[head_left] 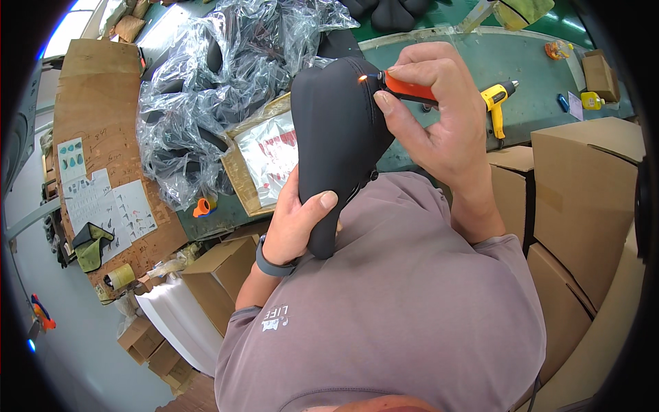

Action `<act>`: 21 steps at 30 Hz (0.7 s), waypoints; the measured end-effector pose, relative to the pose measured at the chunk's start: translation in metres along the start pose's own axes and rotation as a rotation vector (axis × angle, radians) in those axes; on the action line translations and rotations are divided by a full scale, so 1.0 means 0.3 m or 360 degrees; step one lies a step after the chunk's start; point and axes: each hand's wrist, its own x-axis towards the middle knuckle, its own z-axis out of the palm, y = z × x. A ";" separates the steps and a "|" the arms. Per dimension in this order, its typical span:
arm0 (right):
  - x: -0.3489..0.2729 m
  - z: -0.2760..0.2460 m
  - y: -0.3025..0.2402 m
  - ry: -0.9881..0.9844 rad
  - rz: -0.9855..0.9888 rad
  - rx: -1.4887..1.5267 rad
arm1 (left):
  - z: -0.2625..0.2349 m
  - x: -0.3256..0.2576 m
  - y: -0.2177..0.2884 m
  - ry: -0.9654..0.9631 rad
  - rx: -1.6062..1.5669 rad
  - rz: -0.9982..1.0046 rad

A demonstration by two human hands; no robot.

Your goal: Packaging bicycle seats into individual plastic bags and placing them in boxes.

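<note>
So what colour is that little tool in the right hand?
Orange, with a small flame at its tip, seen in the head view: the lighter in the right hand.

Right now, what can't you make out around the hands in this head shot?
- Head view: underside of the black saddle, turned away; its narrow end is covered by the left hand.
- Body of the orange lighter: wrapped by the right hand; only the tip and small flame show.
- Items inside the clear plastic bags: blurred by crumpled film.
- Yellow heat gun: partly hidden behind the right hand.
</note>
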 end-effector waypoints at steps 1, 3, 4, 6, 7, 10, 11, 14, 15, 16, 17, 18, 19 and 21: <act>-0.004 0.003 -0.002 0.0000 -0.0001 0.0000 | 0.000 0.001 0.001 -0.0014 -0.0009 0.0006; -0.011 0.011 -0.012 0.0095 0.0224 0.0350 | 0.007 0.000 0.009 -0.0039 0.0006 0.0035; -0.009 0.009 -0.003 0.0093 0.0221 0.0350 | 0.010 0.000 0.012 -0.0064 0.0023 0.0063; -0.003 -0.001 0.025 0.0019 -0.0014 0.0254 | 0.011 0.006 0.011 -0.0058 0.0029 0.0054; -0.002 -0.006 0.032 0.0018 -0.0017 0.0253 | 0.012 0.008 0.011 -0.0052 0.0037 0.0043; -0.007 -0.015 0.056 -0.0135 -0.0156 0.0185 | 0.016 0.006 0.012 -0.0039 0.0031 0.0048; -0.008 -0.021 0.065 -0.0186 -0.0202 0.0126 | 0.007 0.009 0.012 -0.0042 0.0032 0.0047; -0.011 -0.010 0.077 -0.0249 -0.0203 0.0104 | -0.020 0.015 0.013 -0.0177 -0.0080 -0.0098; -0.015 -0.004 0.078 -0.0260 -0.0161 0.0143 | -0.018 0.013 0.015 -0.0178 -0.0088 -0.0089; -0.031 -0.005 0.079 -0.0261 -0.0158 0.0142 | -0.015 0.011 0.018 -0.0178 -0.0095 -0.0080; -0.056 -0.006 0.083 -0.0152 0.0060 0.0384 | -0.008 0.012 0.017 -0.0174 -0.0100 -0.0079; -0.075 -0.008 0.084 -0.0042 0.0281 0.0625 | 0.003 0.013 0.015 -0.0108 -0.0069 -0.0023; -0.085 -0.008 0.081 -0.0047 0.0281 0.0627 | 0.009 0.013 0.014 -0.0041 -0.0039 0.0032; -0.106 -0.008 0.073 0.0186 0.0483 0.0604 | 0.006 0.014 0.017 -0.0038 -0.0032 0.0025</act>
